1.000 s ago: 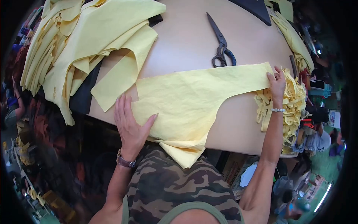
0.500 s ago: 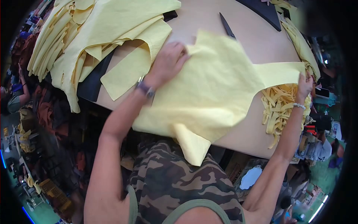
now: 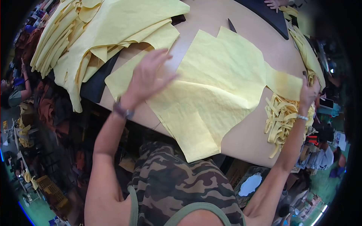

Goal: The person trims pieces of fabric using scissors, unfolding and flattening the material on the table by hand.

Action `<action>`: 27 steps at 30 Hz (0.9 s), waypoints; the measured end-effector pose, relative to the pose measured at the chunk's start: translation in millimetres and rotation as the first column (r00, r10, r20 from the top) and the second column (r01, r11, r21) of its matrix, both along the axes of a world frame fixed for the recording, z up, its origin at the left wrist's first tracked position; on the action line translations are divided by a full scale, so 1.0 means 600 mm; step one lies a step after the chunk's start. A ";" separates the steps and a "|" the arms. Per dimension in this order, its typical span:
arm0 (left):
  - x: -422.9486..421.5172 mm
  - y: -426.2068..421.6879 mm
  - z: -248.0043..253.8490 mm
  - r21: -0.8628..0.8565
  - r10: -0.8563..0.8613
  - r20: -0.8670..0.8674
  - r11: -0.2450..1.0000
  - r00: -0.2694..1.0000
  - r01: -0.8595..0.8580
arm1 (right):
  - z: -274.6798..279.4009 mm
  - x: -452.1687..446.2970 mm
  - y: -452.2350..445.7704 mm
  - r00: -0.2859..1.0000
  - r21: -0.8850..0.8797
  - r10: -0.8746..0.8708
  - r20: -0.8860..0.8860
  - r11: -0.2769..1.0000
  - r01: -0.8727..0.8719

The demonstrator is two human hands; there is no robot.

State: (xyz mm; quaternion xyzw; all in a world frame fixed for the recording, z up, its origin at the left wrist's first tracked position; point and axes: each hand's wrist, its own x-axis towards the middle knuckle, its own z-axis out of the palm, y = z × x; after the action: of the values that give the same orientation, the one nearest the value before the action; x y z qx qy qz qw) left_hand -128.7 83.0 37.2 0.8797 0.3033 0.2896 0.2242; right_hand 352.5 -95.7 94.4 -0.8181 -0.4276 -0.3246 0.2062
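A large yellow sheet (image 3: 222,75), fabric or soft leather, lies spread on the table, with creases and one flap hanging over the front edge. My right hand (image 3: 309,92) grips the narrow strip at its right end, above a heap of yellow offcut strips (image 3: 281,120). A small dark shape shows above that hand; I cannot tell what it is. My left hand (image 3: 149,77) is lifted over the sheet's left side, fingers apart and slightly blurred, holding nothing. Beyond the sheet, a dark pointed blade (image 3: 231,25) sticks out, its other end hidden.
Stacked yellow sheets (image 3: 124,22) drape over the table's left side, partly on a dark board (image 3: 96,86). A smaller yellow piece (image 3: 122,77) lies beside them. Another person's hand (image 3: 273,3) rests near a dark board (image 3: 264,15) at the far right. The table's front edge (image 3: 245,156) meets my body.
My left hand has let go of the sheet and moved left and toward me. The sheet has flattened out, its left part unfolded. My right hand, still gripping, has dropped slightly toward me.
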 end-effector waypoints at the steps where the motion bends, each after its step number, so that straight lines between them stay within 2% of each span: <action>1: -0.011 -0.034 0.004 0.080 -0.041 -0.051 0.996 0.998 0.045 | -0.013 -0.041 0.013 0.981 -0.010 0.188 -0.037 0.982 -0.189; 2: -0.021 -0.066 0.006 0.152 -0.079 -0.107 0.984 0.991 0.094 | -0.033 -0.089 0.032 0.947 -0.039 0.304 -0.106 0.950 -0.310; 3: -0.026 -0.096 0.005 0.125 -0.127 -0.182 0.981 0.975 0.151 | -0.055 -0.143 0.053 0.894 -0.058 0.410 -0.181 0.903 -0.426; 4: -0.028 -0.122 0.000 0.096 -0.174 -0.255 0.974 0.951 0.204 | -0.070 -0.206 0.073 0.817 -0.044 0.477 -0.322 0.855 -0.517; 5: -0.027 -0.144 -0.012 0.033 -0.221 -0.299 0.970 0.928 0.241 | -0.086 -0.257 0.091 0.782 -0.125 0.504 -0.367 0.806 -0.579; 6: -0.025 -0.165 -0.026 0.056 -0.184 -0.298 0.976 0.937 0.209 | -0.102 -0.299 0.107 0.743 -0.201 0.526 -0.413 0.743 -0.638; 8: -0.022 -0.195 -0.050 0.115 -0.098 -0.289 0.984 0.952 0.136 | -0.135 -0.360 0.136 0.703 -0.347 0.546 -0.456 0.619 -0.705; 11: -0.033 -0.216 -0.075 0.172 -0.142 -0.120 0.972 0.983 0.161 | -0.167 -0.378 0.162 0.792 -0.476 0.531 -0.302 0.636 -0.608; 13: -0.042 -0.233 -0.048 -0.104 -0.304 -0.092 0.950 0.948 0.295 | -0.173 -0.372 0.181 0.832 -0.484 0.491 -0.258 0.679 -0.551; 14: -0.046 -0.242 -0.040 -0.246 -0.383 -0.056 0.900 0.922 0.359 | -0.178 -0.366 0.184 0.853 -0.493 0.464 -0.240 0.699 -0.519; 15: -0.047 -0.245 -0.046 -0.312 -0.421 0.007 0.861 0.907 0.402 | -0.184 -0.360 0.190 0.853 -0.497 0.472 -0.224 0.697 -0.517; 18: -0.049 -0.234 -0.049 -0.594 -0.529 0.224 0.591 0.818 0.545 | -0.187 -0.358 0.192 0.843 -0.482 0.488 -0.226 0.696 -0.532; 21: -0.044 -0.183 0.015 -0.844 -0.601 0.182 0.310 0.778 0.437 | -0.176 -0.359 0.185 0.821 -0.413 0.509 -0.260 0.710 -0.571; 22: -0.043 -0.168 0.018 -0.786 -0.539 0.195 0.414 0.819 0.460 | -0.162 -0.354 0.174 0.817 -0.301 0.508 -0.272 0.762 -0.574; 24: -0.028 -0.133 0.044 -0.640 -0.303 -0.016 0.736 0.953 0.223 | -0.124 -0.348 0.136 0.810 -0.068 0.514 -0.282 0.831 -0.552; 25: -0.013 -0.113 0.037 -0.437 -0.135 -0.081 0.895 0.988 0.087 | -0.108 -0.343 0.116 0.868 0.013 0.461 -0.184 0.884 -0.466; 26: 0.004 -0.092 0.025 -0.206 0.047 -0.100 0.976 0.994 -0.066 | -0.100 -0.341 0.091 0.886 0.066 0.354 -0.298 0.934 -0.351; 27: 0.023 -0.066 0.012 -0.067 0.126 -0.074 0.989 0.989 -0.131 | -0.094 -0.339 0.062 0.875 0.106 0.247 -0.416 0.969 -0.223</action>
State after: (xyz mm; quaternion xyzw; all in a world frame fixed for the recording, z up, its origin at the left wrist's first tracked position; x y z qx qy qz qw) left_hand -115.0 43.5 44.5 0.8592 0.3772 0.2618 0.2257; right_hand 148.9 -58.4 38.1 -0.8052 -0.4591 -0.1224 0.3548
